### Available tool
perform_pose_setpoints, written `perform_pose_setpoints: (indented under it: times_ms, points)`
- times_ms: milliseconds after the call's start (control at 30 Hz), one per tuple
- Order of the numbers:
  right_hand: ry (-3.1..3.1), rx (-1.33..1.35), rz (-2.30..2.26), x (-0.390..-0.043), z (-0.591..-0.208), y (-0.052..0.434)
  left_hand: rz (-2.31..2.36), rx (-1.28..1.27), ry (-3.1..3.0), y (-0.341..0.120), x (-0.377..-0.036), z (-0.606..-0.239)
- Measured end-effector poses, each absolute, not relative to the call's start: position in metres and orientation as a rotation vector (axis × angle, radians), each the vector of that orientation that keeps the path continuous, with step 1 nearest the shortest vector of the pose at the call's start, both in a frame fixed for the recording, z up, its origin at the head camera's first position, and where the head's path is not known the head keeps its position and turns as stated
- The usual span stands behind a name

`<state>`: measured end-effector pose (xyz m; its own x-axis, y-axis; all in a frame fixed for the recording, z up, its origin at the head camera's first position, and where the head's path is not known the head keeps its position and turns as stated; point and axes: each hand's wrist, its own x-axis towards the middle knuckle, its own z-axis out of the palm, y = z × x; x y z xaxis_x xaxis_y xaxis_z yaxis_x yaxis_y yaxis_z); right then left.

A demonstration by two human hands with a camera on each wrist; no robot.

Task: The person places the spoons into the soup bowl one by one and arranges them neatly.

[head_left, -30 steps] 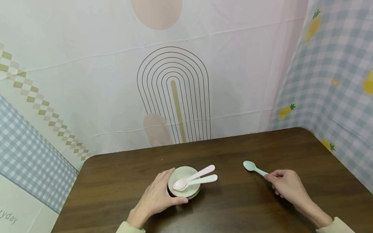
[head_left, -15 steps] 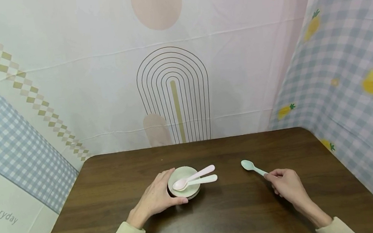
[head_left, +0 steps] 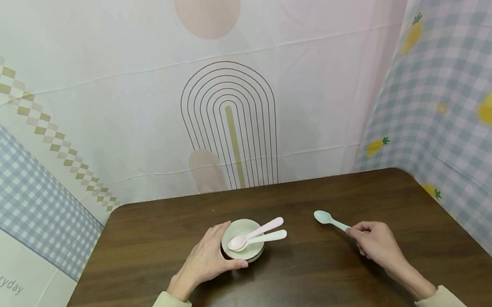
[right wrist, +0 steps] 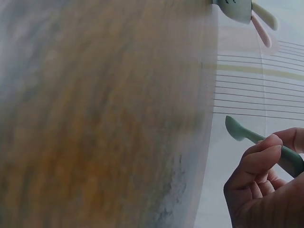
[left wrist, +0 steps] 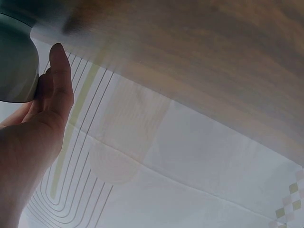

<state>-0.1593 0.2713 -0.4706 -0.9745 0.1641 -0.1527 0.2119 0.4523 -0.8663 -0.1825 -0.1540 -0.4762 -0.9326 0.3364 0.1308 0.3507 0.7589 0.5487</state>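
Note:
A pale green bowl (head_left: pixel 236 229) sits mid-table on the dark wooden table (head_left: pixel 286 279), stacked on another. A pink spoon (head_left: pixel 256 232) and a whitish spoon (head_left: pixel 269 237) lie in it, handles pointing right. My left hand (head_left: pixel 203 263) cups the bowl's left side, thumb along its near rim; the left wrist view shows the bowl's wall (left wrist: pixel 16 61) beside my fingers (left wrist: pixel 57 80). My right hand (head_left: pixel 374 245) pinches the handle of a mint green spoon (head_left: pixel 327 219), its scoop pointing left towards the bowl. The right wrist view shows that spoon (right wrist: pixel 242 133) between my fingers.
Patterned cloth walls close in the table at the back (head_left: pixel 227 100), left (head_left: pixel 6 188) and right (head_left: pixel 462 110). The table's far edge runs just behind the bowl; bare wood lies between the bowl and the green spoon.
My right hand has slid the mint green spoon a little to the left, towards the bowl. The left hand and the bowl have stayed put.

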Motion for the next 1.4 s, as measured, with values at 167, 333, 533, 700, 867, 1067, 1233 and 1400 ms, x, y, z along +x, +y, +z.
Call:
perform_pose_setpoints:
  times_ms: [167,333,533,700,867,1067,1233,1400]
  points:
    - [2.632,0.336,-1.597,-0.159,-0.467,0.271,-0.905,-0.575,-2.92,-0.154,-0.183,-0.476]
    - [2.633,0.319,-1.62,-0.158,-0.462,0.268,-0.91,-0.576,-2.919,-0.153,-0.183,-0.475]
    - [2.609,0.311,-1.652,-0.156,-0.456,0.263,-0.909,-0.58,-2.917,-0.154,-0.183,-0.476]
    - [2.609,0.31,-1.658,-0.153,-0.453,0.259,-0.909,-0.571,-2.921,-0.154,-0.182,-0.478]
    - [2.61,0.301,-1.666,-0.15,-0.449,0.255,-0.907,-0.568,-2.919,-0.154,-0.182,-0.478]
    - [2.603,0.278,-1.684,-0.148,-0.445,0.251,-0.903,-0.565,-2.924,-0.153,-0.182,-0.478]
    - [2.606,0.27,-1.702,-0.146,-0.442,0.248,-0.905,-0.566,-2.924,-0.153,-0.182,-0.478]
    - [2.607,0.259,-1.712,-0.145,-0.44,0.245,-0.904,-0.569,-2.924,-0.153,-0.182,-0.477]
